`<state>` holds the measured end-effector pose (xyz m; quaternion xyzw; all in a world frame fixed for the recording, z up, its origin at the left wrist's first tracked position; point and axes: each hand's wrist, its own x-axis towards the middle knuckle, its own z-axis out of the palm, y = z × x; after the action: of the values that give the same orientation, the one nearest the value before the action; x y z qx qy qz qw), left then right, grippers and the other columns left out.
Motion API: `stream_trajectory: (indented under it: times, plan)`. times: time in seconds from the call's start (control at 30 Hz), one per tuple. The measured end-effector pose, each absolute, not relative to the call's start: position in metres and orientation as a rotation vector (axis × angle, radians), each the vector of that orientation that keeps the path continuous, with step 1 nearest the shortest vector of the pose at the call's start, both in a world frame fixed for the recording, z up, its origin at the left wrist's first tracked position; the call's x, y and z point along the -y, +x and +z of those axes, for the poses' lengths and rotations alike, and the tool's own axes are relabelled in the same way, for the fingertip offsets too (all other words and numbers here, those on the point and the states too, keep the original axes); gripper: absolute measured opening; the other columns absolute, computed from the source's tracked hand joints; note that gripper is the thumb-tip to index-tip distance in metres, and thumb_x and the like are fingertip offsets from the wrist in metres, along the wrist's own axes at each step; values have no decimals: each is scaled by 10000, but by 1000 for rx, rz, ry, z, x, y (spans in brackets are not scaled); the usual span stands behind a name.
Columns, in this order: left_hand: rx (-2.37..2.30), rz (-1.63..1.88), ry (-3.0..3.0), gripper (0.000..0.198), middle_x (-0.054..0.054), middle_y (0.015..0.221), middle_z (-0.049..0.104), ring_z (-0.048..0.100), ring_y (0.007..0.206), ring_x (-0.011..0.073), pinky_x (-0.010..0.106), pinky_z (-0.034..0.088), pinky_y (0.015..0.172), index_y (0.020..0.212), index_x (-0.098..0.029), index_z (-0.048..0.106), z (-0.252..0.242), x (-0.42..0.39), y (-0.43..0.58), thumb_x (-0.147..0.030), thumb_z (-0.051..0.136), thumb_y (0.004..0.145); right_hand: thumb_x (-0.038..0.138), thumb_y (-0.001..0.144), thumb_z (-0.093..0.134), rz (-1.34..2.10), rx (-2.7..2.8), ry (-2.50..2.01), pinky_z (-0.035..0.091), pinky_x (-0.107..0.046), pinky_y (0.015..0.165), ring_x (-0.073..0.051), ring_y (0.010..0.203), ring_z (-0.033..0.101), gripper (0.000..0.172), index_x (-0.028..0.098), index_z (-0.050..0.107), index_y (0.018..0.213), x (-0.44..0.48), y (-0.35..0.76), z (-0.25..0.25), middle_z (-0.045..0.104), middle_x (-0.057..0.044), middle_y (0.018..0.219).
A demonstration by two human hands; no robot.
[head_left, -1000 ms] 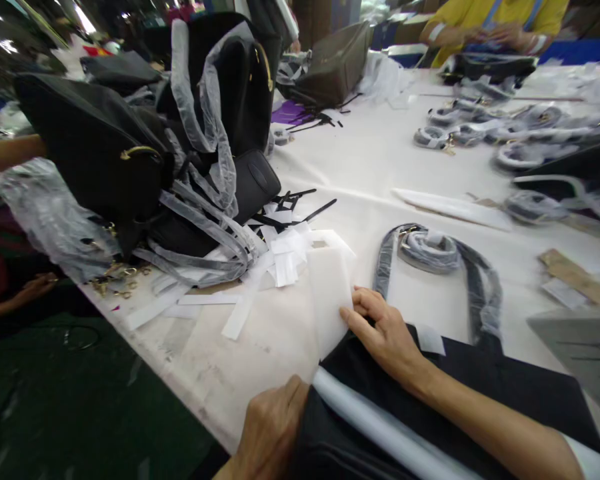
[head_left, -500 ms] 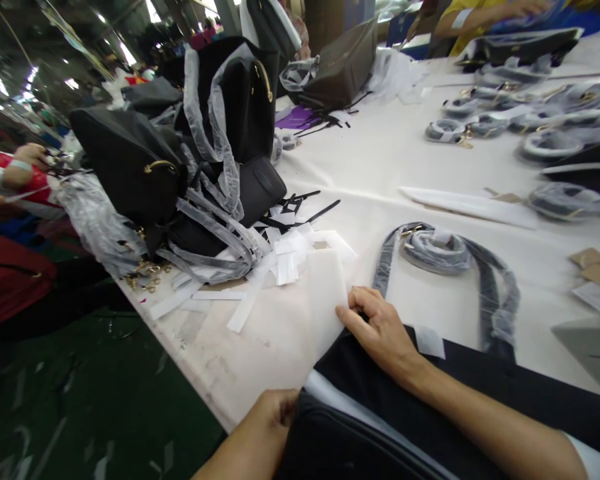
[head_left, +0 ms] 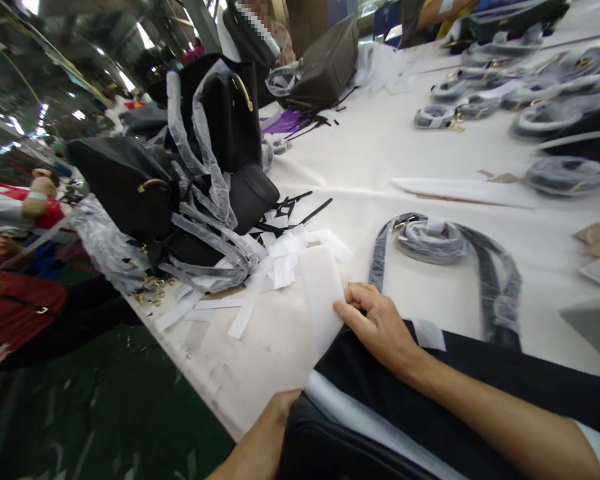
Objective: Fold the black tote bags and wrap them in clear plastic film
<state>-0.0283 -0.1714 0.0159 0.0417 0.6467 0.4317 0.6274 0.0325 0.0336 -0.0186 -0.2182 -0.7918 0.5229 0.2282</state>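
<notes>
My right hand [head_left: 377, 325] rests with curled fingers on the top edge of a black bag [head_left: 480, 393] lying flat before me, pinching a white foam sheet [head_left: 323, 293] that sticks out from the bag. My left hand [head_left: 267, 433] sits at the table's near edge against the bag's lower corner; its fingers are hidden behind the bag. A white strip [head_left: 360, 420] runs across the bag between the two hands. A plastic-wrapped black strap [head_left: 430, 241] with a coiled end lies just beyond my right hand.
A heap of black handbags [head_left: 180, 173] with wrapped handles stands at the left, with white paper strips [head_left: 260, 273] and black ties around it. Several coiled wrapped straps [head_left: 540, 120] lie at the far right. Other people's arms [head_left: 15, 207] show at the left edge.
The view swung right and down slightly. My left hand slid lower behind the bag's corner. My right hand stays on the foam sheet at the bag's edge.
</notes>
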Motion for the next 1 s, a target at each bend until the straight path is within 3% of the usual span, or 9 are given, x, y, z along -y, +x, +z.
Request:
stream_trajectory:
  times: [0.1, 0.3, 0.57, 0.83, 1.0]
  plan:
    - [-1411, 1091, -58, 364, 46, 689, 678, 625, 752, 246, 378, 491, 747, 857, -142, 721, 17, 167, -23, -481, 689, 729, 313, 851, 496, 1476, 2144, -622, 380, -307, 697, -171, 650, 466, 311, 229, 359, 586, -34, 34, -17, 411, 31, 583]
    - [-1432, 1048, -39, 304, 14, 634, 635, 585, 676, 199, 333, 479, 707, 788, -129, 706, -8, 175, -31, -425, 648, 750, 348, 859, 498, 1532, 2126, -648, 372, -295, 659, -175, 670, 479, 308, 224, 406, 593, -34, 36, -18, 453, 21, 602]
    - [-1586, 838, 40, 303, 43, 695, 703, 631, 890, 326, 466, 458, 890, 728, -182, 721, -37, 155, -55, -452, 759, 595, 376, 861, 493, 1580, 2117, -701, 379, -294, 641, -180, 679, 488, 308, 220, 445, 600, -35, 36, -16, 475, 11, 620]
    - [-1724, 889, 149, 84, 33, 670, 702, 635, 969, 329, 427, 491, 889, 653, -195, 696, -16, 162, -56, -278, 703, 660, 361, 878, 497, 1536, 2141, -648, 376, -294, 637, -174, 668, 479, 329, 224, 402, 594, -34, 35, -17, 443, 20, 596]
    - [-1830, 833, 220, 76, 47, 682, 706, 633, 1000, 332, 424, 477, 928, 632, -208, 683, -10, 155, -55, -266, 671, 679, 366, 871, 514, 1516, 2161, -648, 380, -298, 655, -178, 681, 489, 348, 226, 368, 587, -33, 35, -18, 417, 24, 589]
